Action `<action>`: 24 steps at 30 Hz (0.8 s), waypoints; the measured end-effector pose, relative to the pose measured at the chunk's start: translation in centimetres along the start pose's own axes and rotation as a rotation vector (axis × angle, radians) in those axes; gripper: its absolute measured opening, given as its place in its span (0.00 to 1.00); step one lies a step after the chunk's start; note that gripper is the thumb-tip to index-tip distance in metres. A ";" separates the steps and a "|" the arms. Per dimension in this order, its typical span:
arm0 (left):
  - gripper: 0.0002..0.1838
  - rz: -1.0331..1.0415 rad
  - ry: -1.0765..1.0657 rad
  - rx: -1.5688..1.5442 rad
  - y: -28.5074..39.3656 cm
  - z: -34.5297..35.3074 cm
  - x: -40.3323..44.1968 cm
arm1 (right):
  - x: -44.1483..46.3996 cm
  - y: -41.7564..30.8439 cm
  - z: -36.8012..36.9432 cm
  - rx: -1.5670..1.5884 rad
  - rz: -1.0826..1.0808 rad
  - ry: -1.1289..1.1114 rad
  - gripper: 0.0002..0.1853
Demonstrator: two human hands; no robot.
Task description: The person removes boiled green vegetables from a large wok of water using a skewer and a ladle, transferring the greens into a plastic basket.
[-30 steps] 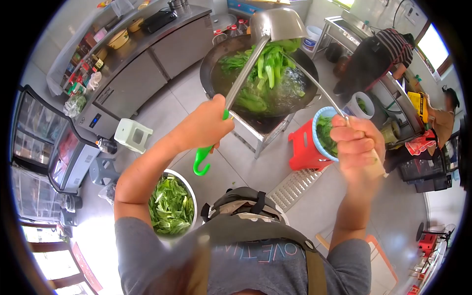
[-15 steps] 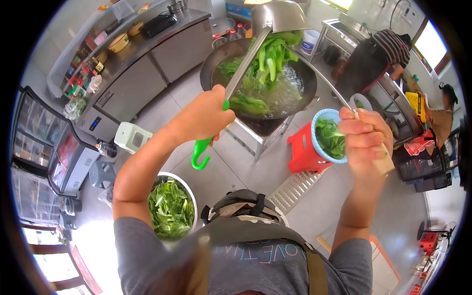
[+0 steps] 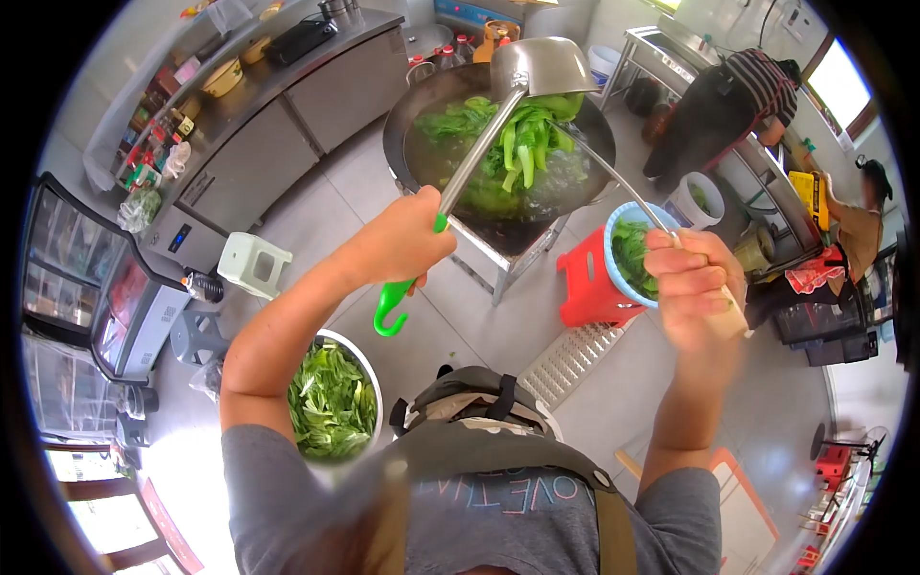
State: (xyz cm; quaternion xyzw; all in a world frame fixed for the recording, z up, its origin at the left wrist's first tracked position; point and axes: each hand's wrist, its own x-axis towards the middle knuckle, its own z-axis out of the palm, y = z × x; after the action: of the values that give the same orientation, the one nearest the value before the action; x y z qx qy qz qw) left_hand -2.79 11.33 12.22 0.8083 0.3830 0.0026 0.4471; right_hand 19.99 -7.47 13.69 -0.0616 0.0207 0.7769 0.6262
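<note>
My left hand (image 3: 407,235) is closed round the green, hook-ended handle of a large metal ladle (image 3: 544,72). The ladle's deep bowl is tilted above the wok (image 3: 395,153). My right hand (image 3: 695,278) grips the wooden handle of a long thin-shafted metal utensil (image 3: 604,163); its head is hidden by leafy greens, so I cannot tell its kind. A clump of bright leafy greens (image 3: 525,144) hangs under the ladle bowl, between the two tools. More greens float in the steaming water in the wok.
A blue basket (image 3: 623,278) of greens sits on a red stool (image 3: 589,287) right of the wok stand. At lower left is a metal basin (image 3: 376,383) of cut greens. A white stool (image 3: 251,261) stands left. Two people (image 3: 738,105) are at the right.
The ladle and clump of greens have come down closer to the wok. My right hand has shifted a little left with its utensil. The view has tilted slightly.
</note>
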 end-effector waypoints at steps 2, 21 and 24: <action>0.09 0.039 0.003 -0.010 -0.2 0.0 0.1 | -0.4 0.0 0.3 0.000 -0.006 -0.010 0.11; 0.08 0.392 0.086 0.067 12.3 1.7 2.4 | -10.7 -3.9 6.8 -0.218 -0.204 -0.232 0.16; 0.08 0.417 0.024 0.053 14.6 2.9 3.6 | -12.8 -4.8 6.7 -0.240 -0.254 -0.221 0.18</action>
State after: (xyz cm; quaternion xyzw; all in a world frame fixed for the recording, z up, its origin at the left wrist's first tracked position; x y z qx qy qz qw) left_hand 9.71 7.02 19.85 0.8815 0.2126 0.0948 0.4108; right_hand 26.85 -18.15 22.12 -0.0525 -0.1488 0.6906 0.7058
